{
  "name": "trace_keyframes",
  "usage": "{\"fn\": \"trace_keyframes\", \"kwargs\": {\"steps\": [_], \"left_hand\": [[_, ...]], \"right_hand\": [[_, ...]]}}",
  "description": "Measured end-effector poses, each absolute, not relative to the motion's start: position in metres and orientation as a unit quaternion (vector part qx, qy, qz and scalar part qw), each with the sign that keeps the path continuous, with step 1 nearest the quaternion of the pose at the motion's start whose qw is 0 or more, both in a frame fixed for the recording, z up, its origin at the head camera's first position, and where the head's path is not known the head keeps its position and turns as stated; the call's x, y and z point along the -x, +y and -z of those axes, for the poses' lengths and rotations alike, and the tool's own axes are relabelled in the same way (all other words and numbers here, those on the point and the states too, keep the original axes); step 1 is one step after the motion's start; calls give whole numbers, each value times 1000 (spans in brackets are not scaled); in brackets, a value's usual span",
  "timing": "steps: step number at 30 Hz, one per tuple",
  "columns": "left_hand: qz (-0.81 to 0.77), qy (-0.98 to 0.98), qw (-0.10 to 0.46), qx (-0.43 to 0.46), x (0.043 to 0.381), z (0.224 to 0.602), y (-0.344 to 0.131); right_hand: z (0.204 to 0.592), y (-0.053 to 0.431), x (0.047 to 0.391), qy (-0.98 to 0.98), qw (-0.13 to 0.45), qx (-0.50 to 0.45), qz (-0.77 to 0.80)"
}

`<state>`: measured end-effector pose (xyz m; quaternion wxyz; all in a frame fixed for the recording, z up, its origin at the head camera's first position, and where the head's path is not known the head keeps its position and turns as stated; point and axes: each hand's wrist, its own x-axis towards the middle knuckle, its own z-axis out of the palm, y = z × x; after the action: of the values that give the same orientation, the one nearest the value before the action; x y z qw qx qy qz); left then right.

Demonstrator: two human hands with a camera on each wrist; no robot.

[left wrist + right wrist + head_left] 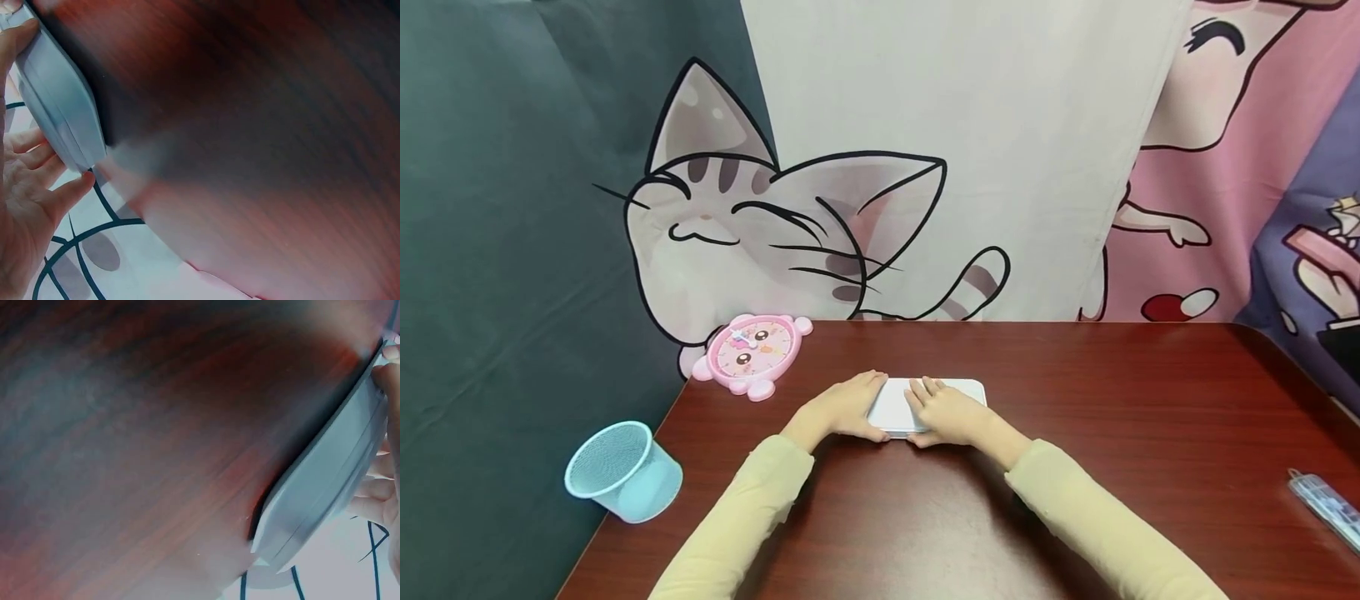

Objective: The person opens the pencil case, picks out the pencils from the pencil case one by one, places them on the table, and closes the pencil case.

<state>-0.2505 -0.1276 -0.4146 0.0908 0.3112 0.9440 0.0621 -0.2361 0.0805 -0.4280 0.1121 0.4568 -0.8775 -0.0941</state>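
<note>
A flat white lidded box (891, 408) with rounded corners lies on the table between my hands. My left hand (847, 407) grips its left end, thumb at the front corner and fingers toward the back. Across the top lies my right hand (951, 415), its fingers on the lid and its thumb against the front edge. A seam runs along the side of the box (59, 94) in the left wrist view. In the right wrist view, the right hand's thumb touches the front of the box (325, 475), while its other fingers show partly behind.
A pink animal-faced clock (752, 354) lies at the table's back left corner. At the left edge stands a light blue mesh basket (640, 487). A pale slim object (1330, 504) sits far right on the brown table (925, 517). A cat-print curtain (1037, 108) hangs behind.
</note>
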Motion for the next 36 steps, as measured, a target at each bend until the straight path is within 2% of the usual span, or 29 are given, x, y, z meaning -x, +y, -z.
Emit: {"fn": "trace_keyframes", "kwargs": {"steps": [6,12,19,23,28,32,36], "left_hand": [[-43,942,84,-323,251,409,-124],[-40,939,84,-332,253,406,-119],[-46,937,95,-332,256,407,-118],[-79,938,116,-317,256,409,-122],[-146,928,156,-304,253,411,-137],[-183,921,152,-309,251,408,-151],[-208,915,119,-325,252,403,-161]], "right_hand": [[425,74,231,-839,196,-485,151],[418,68,229,-815,214,-503,191],[414,77,232,-835,183,-502,133],[418,105,235,-871,116,-477,14],[432,151,231,-912,36,-391,-122],[434,171,228,-911,32,-363,-195],[430,177,230,-899,45,-360,-247]]}}
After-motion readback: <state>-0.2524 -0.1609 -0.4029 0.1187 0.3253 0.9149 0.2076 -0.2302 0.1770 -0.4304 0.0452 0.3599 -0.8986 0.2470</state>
